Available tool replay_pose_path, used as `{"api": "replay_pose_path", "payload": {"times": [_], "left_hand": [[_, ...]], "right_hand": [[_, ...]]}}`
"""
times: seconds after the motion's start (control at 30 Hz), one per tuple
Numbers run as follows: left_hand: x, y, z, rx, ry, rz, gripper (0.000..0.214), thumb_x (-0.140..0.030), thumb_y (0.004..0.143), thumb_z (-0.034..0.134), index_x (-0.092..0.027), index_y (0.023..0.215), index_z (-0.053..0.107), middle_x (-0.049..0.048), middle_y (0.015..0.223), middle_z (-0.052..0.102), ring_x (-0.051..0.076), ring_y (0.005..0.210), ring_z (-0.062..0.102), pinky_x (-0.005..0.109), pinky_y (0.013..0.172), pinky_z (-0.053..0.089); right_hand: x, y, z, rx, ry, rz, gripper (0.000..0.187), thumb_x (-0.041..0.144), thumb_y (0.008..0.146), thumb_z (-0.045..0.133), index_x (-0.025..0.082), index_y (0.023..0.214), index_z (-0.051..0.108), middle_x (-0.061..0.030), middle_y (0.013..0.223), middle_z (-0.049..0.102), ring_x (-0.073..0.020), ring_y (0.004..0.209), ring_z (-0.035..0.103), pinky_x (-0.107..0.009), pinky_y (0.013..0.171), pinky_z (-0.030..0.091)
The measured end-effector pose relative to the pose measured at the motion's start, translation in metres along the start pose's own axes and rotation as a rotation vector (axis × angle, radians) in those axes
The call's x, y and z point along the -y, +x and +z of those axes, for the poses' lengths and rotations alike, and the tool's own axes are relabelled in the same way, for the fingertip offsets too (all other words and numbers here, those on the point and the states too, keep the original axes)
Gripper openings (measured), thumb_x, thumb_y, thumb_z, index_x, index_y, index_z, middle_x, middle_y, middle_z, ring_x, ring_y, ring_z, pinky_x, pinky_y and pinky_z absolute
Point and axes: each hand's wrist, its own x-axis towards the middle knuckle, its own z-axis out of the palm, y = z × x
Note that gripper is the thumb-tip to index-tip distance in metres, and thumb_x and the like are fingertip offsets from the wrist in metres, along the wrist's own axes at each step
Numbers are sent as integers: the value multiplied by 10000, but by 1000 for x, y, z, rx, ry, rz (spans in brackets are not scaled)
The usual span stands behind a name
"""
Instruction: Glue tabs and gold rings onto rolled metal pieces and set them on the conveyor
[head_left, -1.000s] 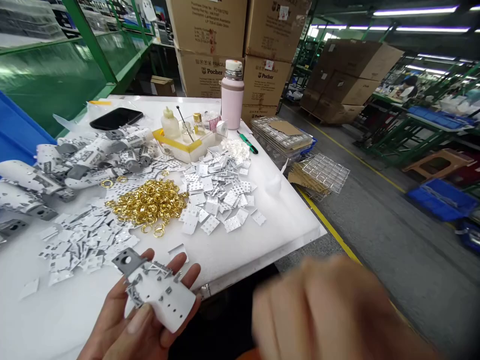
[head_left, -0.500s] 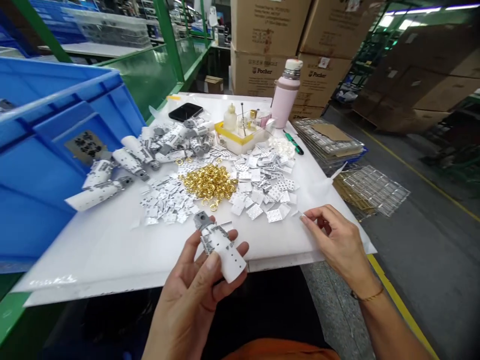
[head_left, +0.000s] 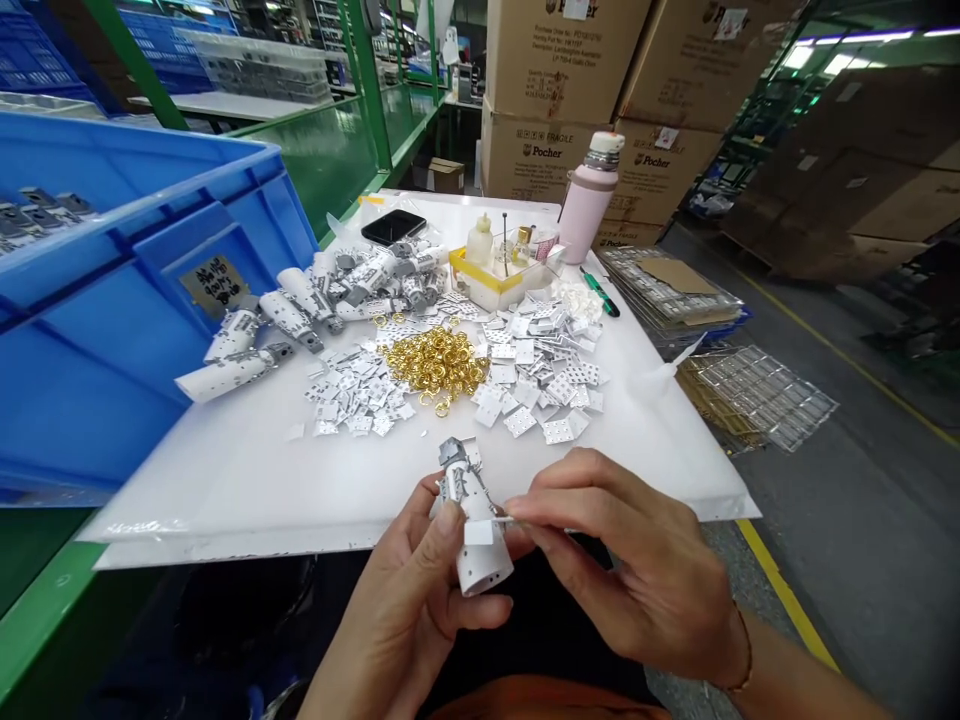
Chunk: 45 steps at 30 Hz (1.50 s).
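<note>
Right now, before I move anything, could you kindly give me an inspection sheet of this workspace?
surface: white board on a bench, scattered with parts.
job's things: white tube with grey metal fittings; gold rings; perforated white squares; more tubes.
clutter: pink flask, black phone, yellow-edged tray.
hands: left hand holds the white tube; right hand pinches a thin strip at the tube.
cables: nothing seen.
surroundings: blue crate, cardboard boxes, yellow floor line.

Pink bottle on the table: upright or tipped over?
Upright: the pink bottle stands on its base on the white work surface, its cap uppermost.
</note>
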Motion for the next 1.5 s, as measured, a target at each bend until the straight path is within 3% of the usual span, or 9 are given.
{"api": "replay_pose_path", "payload": {"times": [0.23, 0.4, 0.6, 0.8, 1.23, 1.5], "left_hand": [[1, -2, -6, 62, 3, -19, 415, -218, 892, 584, -297, 1290, 496, 40, 1109, 668, 173, 934, 670, 278, 752, 598], [2, -4, -3, 76, -48, -33, 336, -278, 938, 496, -222, 1267, 531, 97, 1243, 622, 215, 1027, 642, 361, 837, 584], [4, -6, 1, -7, 68, -35, 199, -256, 896, 571, -185, 1080, 594, 61, 1029, 656, 154, 833, 622, 327, 691, 612], [4, -8, 4, 4, 86, -49, 234, -320, 879, 589, -203, 1081, 569, 55, 1037, 642, 128, 740, 587, 246, 558, 580], [4, -9, 5, 42, 100, -62, 177, -341, 892, 567, -189, 964, 625, 17, 895, 605, 108, 728, 557, 201, 543, 563], [4, -6, 4, 11, 113, -57, 145, -320, 873, 601, -187, 929, 621, 4, 846, 571, 110, 729, 538, 230, 572, 579]], "right_hand": [[-4, -8, -7, -46, 31, 74, 282, -35, 826, 562, 101, 1068, 608, -47, 943, 617, -103, 896, 581, -191, 761, 501], [-2, -12, -9, -52, 36, 75, 295, -42, 822, 561, 103, 1075, 610, -46, 926, 615, -101, 869, 582, -190, 727, 505], [2, -10, -11, 45, -53, -45, 256, -19, 848, 532, 49, 1073, 632, -89, 905, 609, -124, 847, 571, -219, 748, 511], [1, -6, -11, 82, -118, -116, 267, -15, 856, 503, 73, 1067, 642, -88, 885, 615, -122, 803, 577, -209, 701, 524], [1, -9, -10, 116, -154, -192, 249, 26, 887, 485, 77, 1079, 634, -94, 912, 643, -138, 805, 592, -234, 715, 527], [-4, -13, -15, 197, -199, -252, 290, 45, 901, 457, 54, 1156, 594, -124, 974, 638, -170, 852, 596, -284, 744, 530]]}}
